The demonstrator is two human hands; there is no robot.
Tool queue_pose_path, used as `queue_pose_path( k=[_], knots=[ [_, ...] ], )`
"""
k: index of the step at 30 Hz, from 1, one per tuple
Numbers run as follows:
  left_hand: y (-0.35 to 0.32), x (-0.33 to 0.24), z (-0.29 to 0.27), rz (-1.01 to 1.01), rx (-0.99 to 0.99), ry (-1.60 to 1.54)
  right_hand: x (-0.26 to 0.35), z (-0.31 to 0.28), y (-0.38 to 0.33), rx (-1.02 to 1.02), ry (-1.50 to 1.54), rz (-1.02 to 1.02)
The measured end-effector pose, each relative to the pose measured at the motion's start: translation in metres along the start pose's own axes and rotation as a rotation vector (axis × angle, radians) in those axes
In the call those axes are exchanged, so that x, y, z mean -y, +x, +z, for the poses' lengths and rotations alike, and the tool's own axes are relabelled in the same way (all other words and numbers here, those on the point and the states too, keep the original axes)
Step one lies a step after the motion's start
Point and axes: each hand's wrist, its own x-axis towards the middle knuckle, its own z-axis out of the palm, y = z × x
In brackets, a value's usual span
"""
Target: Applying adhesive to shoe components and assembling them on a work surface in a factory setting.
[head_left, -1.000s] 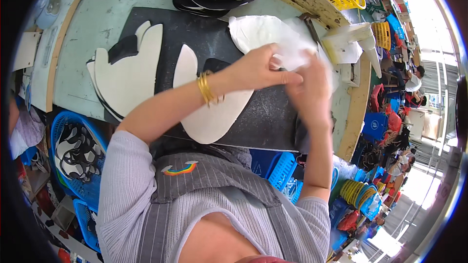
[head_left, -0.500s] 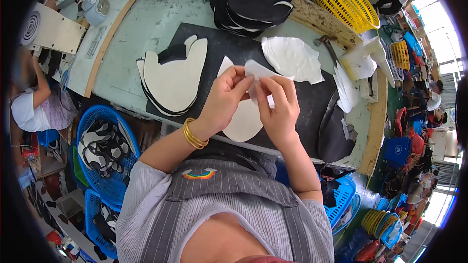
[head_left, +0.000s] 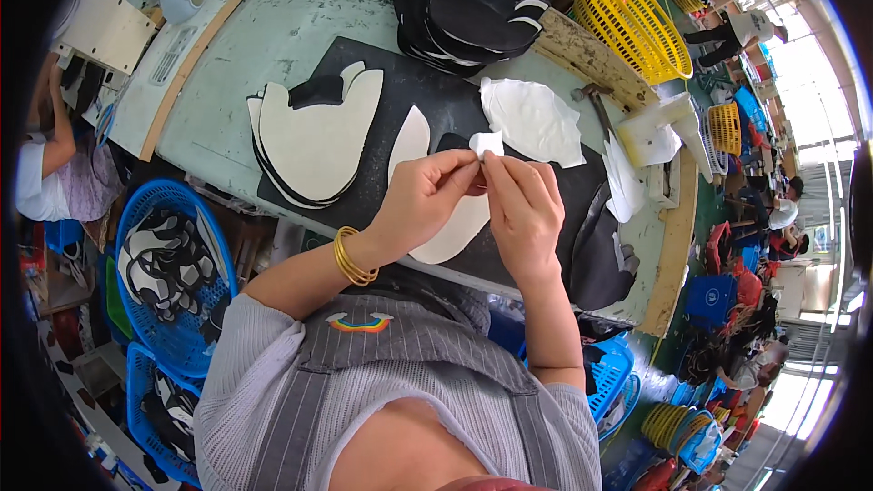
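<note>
My left hand (head_left: 426, 196) and my right hand (head_left: 521, 209) meet above the black mat (head_left: 400, 82), and together they pinch a small white paper scrap (head_left: 485, 143) between their fingertips. Under my hands lies a long cream sole-shaped piece (head_left: 411, 141) on the mat. To the left of it sits a stack of cream and black cut shoe pieces (head_left: 314, 138). A loose pile of white paper sheets (head_left: 532, 121) lies just beyond my right hand. Gold bangles ring my left wrist.
A heap of black cut pieces (head_left: 473, 5) sits at the bench's far side, beside a yellow basket (head_left: 632, 23). A hammer (head_left: 596, 109) lies by a white block (head_left: 650, 123). Blue baskets (head_left: 168, 268) of parts stand at the left below the bench. Other people work at both sides.
My hands pulled back from the white sheets toward my body and now hold only a small white scrap. The view has also shifted, showing more of the bench's left side.
</note>
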Motion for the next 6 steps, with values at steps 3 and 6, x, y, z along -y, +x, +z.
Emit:
queue_pose_path(
  k=[3,6],
  knots=[
    [0.001,0.0,-0.003,0.005,0.035,0.119,0.002,0.002,-0.002,0.058,-0.062,0.023],
    [0.0,-0.002,-0.005,-0.001,0.05,0.186,-0.007,-0.002,-0.002,0.06,0.039,0.012]
  ],
)
